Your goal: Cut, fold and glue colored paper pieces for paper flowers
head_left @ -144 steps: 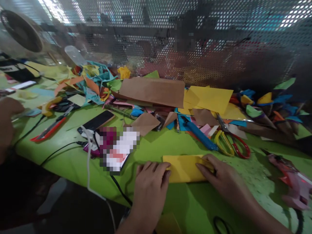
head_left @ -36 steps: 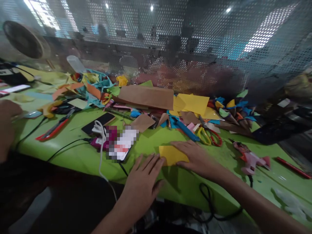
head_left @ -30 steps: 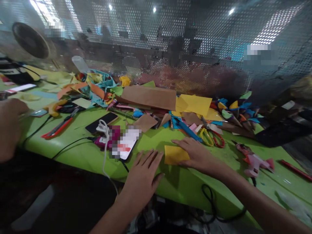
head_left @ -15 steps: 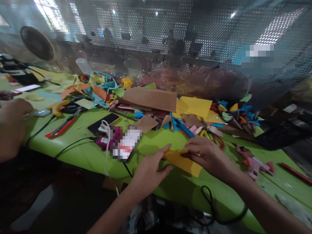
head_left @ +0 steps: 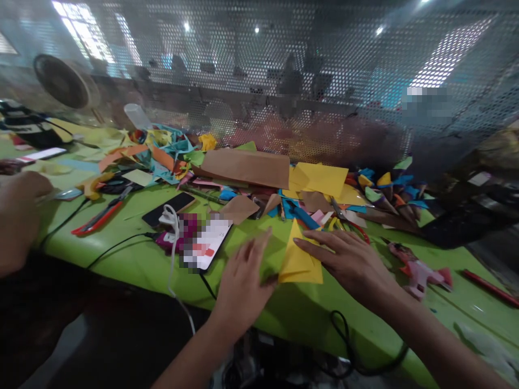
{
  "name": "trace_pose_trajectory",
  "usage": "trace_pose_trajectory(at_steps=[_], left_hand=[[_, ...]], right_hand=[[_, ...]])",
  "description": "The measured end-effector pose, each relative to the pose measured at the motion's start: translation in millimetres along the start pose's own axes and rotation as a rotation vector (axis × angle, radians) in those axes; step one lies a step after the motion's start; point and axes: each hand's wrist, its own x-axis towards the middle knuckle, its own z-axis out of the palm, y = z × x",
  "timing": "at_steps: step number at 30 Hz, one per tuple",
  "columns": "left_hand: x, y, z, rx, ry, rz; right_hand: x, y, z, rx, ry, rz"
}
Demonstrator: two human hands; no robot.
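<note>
Head camera: the yellow paper (head_left: 298, 265) has just changed outline, from a slanted strip half a second ago to a narrow triangle, its tip pointing away from the person and its broad edge nearest to them. Layered flaps show near that broad edge, which suggests that a diagonal fold has been made, though it may not be fully creased. The paper lies on the green surface (head_left: 125, 259), between the two hands

Left hand (head_left: 245, 278): its grip looks released, fingers spread and raised, with the thumb just beside the paper's near left corner; contact there is hard to tell. Right hand (head_left: 352, 259): it was pinching the strip's upper edge, and now its fingers stretch over the triangle's right slope. Whether this grip pinches or merely presses cannot be told, as the thumb is hidden. That looks like steadying the fold

Around them, the phone (head_left: 219, 232) lies left of the paper, the scissors (head_left: 360, 229) are partly covered by the right hand, and the pink glue gun (head_left: 419, 273) rests farther right
</note>
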Motion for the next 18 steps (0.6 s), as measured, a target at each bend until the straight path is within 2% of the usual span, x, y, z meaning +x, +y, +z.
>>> trace_pose_trajectory(at_steps=[2,5,7,11,14,18], left_hand=[[0.0,2.4,-2.5,0.005,-0.029,0.119],[2.8,6.8,-6.2,-0.025,-0.190,0.240],[5.2,8.9,-7.0,-0.027,-0.266,0.255],[8.4,9.6,-3.5,-0.007,-0.320,0.272],[8.9,6.0,0.6,0.033,-0.372,0.281],[7.2,-2.5,5.3,0.055,-0.511,0.290]], right_hand=[[-4.8,0.1,2.5,0.041,-0.008,-0.005],[-11.7,-0.4,6.9,0.116,-0.035,-0.008],[-16.2,-1.3,10.2,0.141,-0.050,-0.002],[-25.8,-4.1,17.1,0.148,-0.037,0.062],[-35.1,-5.9,21.6,0.187,-0.010,0.138],[-53.6,-3.6,26.1,0.290,0.001,0.226]])
